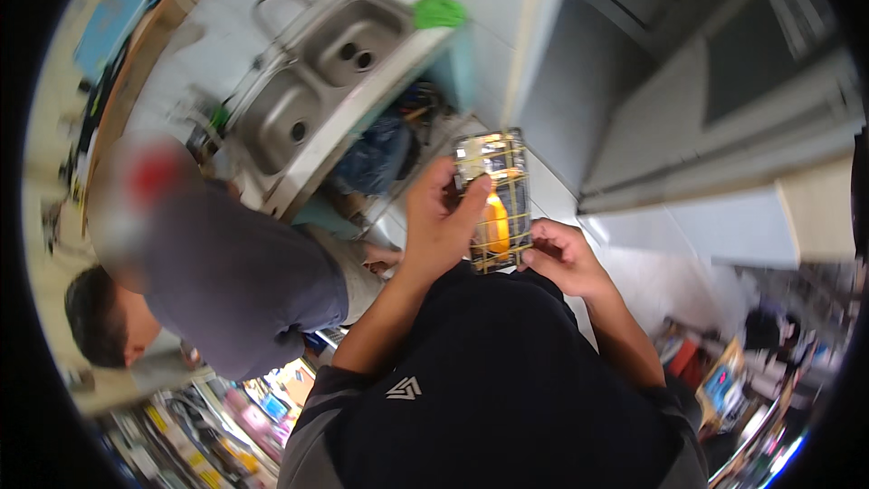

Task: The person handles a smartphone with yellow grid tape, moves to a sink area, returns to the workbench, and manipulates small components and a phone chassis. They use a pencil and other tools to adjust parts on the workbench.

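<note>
In front of my body is a flat rectangular pack (493,217), dark and shiny, with an orange-yellow patch and thin yellow lines crossing it in a grid. I cannot tell what is inside it. My left hand (445,225) is closed round its left side, the thumb lying across the front. At the lower right corner my right hand (566,258) has thumb and fingers curled together against the pack's edge. Light glares off the upper half of the pack.
A double steel sink (358,43) stands ahead on the left, a green cloth (440,10) on its corner. Close on my left is another person (244,263) in a dark shirt. Large grey cabinet-like surfaces (652,100) rise on the right. Clutter (733,380) lies at lower right.
</note>
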{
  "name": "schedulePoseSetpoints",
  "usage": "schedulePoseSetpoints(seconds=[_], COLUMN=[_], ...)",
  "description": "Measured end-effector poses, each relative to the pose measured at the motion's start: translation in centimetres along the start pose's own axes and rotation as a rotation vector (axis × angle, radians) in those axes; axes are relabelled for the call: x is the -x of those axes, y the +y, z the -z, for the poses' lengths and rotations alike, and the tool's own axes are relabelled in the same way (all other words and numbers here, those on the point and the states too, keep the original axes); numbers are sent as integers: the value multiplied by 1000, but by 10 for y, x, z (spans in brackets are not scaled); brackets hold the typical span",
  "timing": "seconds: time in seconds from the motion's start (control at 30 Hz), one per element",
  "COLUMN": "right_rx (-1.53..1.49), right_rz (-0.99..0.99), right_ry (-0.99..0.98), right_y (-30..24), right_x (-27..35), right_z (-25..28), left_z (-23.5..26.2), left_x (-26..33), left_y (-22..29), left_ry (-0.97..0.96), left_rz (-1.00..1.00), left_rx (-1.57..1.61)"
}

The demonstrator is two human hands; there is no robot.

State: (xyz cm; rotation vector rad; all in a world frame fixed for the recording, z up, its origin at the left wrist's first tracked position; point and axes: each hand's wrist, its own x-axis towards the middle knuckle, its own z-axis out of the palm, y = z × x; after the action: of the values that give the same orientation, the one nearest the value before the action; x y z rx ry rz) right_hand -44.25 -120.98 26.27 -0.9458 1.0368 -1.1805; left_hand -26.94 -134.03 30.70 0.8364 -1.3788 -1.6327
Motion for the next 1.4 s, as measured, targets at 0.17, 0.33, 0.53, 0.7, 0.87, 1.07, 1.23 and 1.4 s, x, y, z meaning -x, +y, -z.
schedulePoseSetpoints(seconds=[0.17, 0.33, 0.53, 0.7, 0.87, 1.07, 1.23, 1.4], right_rx=[87, -27, 14, -133, -182, -122, 42, -56], right_rz=[-108, -255, -339, -447, -510, -547, -374, -559], right_ry=[-168, -479, -940, -1187, -1373, -1489, -1535, -1435], right_y=[-23, -21, -26, -40, -48, -41, -26, -16], right_x=[-97, -208, -346, -417, -446, -427, -423, -429], right_z=[6, 6, -7, -27, -60, -115, -135, -145], left_z=[45, 90, 121, 129, 129, 134, 140, 136], left_x=[-50, -81, -112, -133, -128, -81, -68, -56], left_y=[11, 5, 12, 38, 51, 68, 53, 42], left_ry=[179, 481, 925, 1181, 1376, 1536, 1591, 1418], left_rz=[-30, -62, -102, -126, -150, -155, -172, -266], left_rx=[-11, -20, -65, -181, -193, -235, -189, 229])
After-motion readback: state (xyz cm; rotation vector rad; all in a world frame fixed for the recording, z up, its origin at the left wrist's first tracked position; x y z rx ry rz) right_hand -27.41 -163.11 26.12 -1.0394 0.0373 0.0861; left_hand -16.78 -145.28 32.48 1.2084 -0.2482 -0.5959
